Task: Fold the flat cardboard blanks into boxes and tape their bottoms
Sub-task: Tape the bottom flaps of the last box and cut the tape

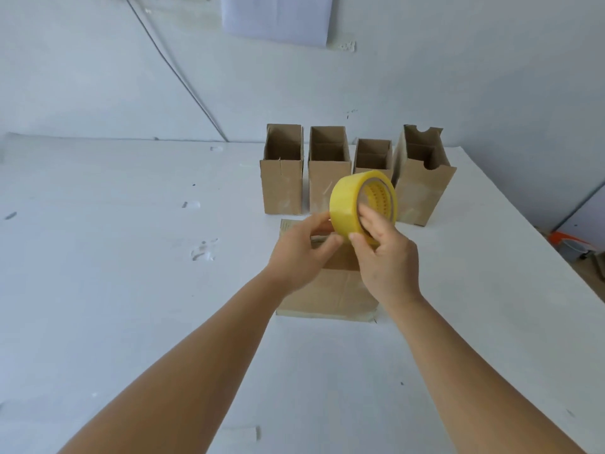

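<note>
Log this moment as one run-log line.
right hand: holds tape roll | left hand: picking at roll | cardboard piece: on table | four boxes: upright behind

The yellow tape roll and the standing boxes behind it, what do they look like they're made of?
Tape roll: probably glossy, translucent yellow plastic film; light shines on it, and a ribbed core shows inside. Standing boxes: matte brown cardboard, with creased panels and scuffed pale patches.

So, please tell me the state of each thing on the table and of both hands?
Four boxes: upright, tops open.
Flat box: lying on the table, under the hands.
Tape roll: held up, on edge.
Left hand: pinching the roll's rim.
Right hand: grip through the core.
</note>
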The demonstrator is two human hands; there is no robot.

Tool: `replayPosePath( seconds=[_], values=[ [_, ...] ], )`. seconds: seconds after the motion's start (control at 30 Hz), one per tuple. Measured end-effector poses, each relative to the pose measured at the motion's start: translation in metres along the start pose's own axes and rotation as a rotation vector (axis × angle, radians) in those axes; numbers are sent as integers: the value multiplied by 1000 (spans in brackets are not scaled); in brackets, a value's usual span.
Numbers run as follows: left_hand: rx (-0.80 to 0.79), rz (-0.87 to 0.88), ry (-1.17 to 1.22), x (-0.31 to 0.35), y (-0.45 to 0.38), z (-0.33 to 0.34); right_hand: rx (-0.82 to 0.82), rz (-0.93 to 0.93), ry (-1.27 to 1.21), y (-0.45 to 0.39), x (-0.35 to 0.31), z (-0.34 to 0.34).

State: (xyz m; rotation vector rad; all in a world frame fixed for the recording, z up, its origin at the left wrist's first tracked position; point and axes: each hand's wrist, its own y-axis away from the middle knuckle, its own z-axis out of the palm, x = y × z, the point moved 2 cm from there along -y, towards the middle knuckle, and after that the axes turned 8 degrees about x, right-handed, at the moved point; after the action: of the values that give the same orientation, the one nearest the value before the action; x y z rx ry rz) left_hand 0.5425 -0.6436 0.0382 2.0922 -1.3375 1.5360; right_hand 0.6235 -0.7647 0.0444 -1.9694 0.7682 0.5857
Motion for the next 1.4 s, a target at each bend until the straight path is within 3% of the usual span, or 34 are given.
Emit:
replayPosePath(
  seconds=[0.33, 0.47, 0.67, 0.93, 1.4],
  values=[
    [144, -171, 341, 0, 0, -6, 116, -159, 74, -1, 0, 20],
    [217, -168, 284, 1, -1, -9, 92, -141, 82, -2, 0, 27],
    [201, -242, 241, 7, -2, -13, 64, -102, 95, -5, 1, 31],
    [225, -473, 305, 11, -5, -7, 84, -130, 105, -4, 0, 31],
    [247, -444, 203, 8, -4, -6, 76, -166, 141, -3, 0, 31]
  ],
)
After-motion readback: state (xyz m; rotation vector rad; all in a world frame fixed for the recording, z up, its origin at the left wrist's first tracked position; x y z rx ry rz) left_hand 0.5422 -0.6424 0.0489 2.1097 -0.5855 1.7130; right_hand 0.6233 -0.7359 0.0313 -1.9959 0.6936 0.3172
